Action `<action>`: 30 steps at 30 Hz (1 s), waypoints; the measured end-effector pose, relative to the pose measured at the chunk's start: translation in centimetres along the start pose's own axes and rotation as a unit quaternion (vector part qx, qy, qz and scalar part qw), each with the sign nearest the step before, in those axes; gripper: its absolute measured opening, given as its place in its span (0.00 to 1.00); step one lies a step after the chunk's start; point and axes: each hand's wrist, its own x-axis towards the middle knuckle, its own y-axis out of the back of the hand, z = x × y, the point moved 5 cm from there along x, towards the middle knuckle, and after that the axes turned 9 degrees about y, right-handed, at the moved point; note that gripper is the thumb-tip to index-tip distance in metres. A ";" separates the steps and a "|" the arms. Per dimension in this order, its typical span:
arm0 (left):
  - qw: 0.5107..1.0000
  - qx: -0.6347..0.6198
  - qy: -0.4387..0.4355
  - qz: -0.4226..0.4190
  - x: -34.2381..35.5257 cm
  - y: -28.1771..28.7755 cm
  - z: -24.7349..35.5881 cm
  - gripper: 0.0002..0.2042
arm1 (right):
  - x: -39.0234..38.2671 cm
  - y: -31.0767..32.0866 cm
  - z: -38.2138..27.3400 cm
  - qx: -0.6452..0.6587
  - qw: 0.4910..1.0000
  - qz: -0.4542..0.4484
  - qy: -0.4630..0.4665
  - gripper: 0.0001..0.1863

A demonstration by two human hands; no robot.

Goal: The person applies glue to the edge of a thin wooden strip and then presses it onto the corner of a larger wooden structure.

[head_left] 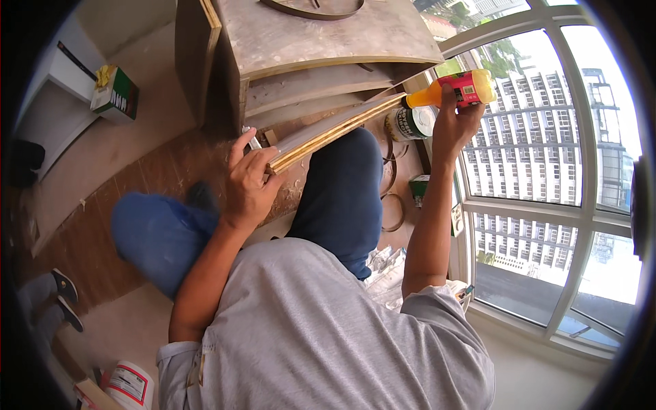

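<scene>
In my right hand [456,128] is a plastic bottle [471,89] with orange-yellow liquid and a red label. It lies almost level, its dark neck end pointing left at the far end of a plywood board [342,130]. The board slants over my right knee, its layered edge facing me. My left hand [251,179] grips the board's near left corner, thumb at the edge and fingers over the top. By its raised index finger is a small white object [253,140], too small to name. Whether the bottle's tip touches the board, I cannot tell.
Ahead stands a wooden cabinet carcass [328,41] with a curved strip [321,12] on top. A paint can [410,124] and coiled strips [392,212] lie right of my knee, beside large windows [526,137]. At left are a green box [115,96] and another person's feet [67,297]; a white bucket [130,386] stands behind.
</scene>
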 end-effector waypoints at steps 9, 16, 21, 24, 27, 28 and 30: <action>1.000 0.007 0.005 -0.009 0.0 0.0 0.3 0.16 | 2.6 1.9 2.5 0.126 0.989 0.071 -0.014 0.20; 1.000 0.000 0.012 -0.003 0.1 -0.2 0.3 0.15 | 0.6 0.5 1.6 0.041 0.999 0.014 -0.019 0.18; 1.000 0.014 0.007 -0.011 -0.1 0.1 0.4 0.15 | 1.0 -0.2 1.3 0.067 0.997 -0.004 -0.022 0.17; 1.000 0.010 0.009 -0.013 0.0 0.0 0.2 0.15 | 1.2 0.2 2.4 -0.004 1.000 -0.001 -0.025 0.18; 1.000 -0.001 0.015 -0.007 -0.1 0.2 0.0 0.15 | 0.6 -0.5 0.4 0.070 0.997 0.000 -0.029 0.18; 1.000 0.007 0.010 -0.006 0.0 0.1 0.0 0.15 | 0.2 -1.3 -1.1 0.122 0.992 -0.014 -0.016 0.19; 1.000 0.010 0.004 -0.009 -0.1 0.2 0.3 0.15 | 0.2 -1.1 -1.2 0.115 0.993 -0.020 -0.020 0.19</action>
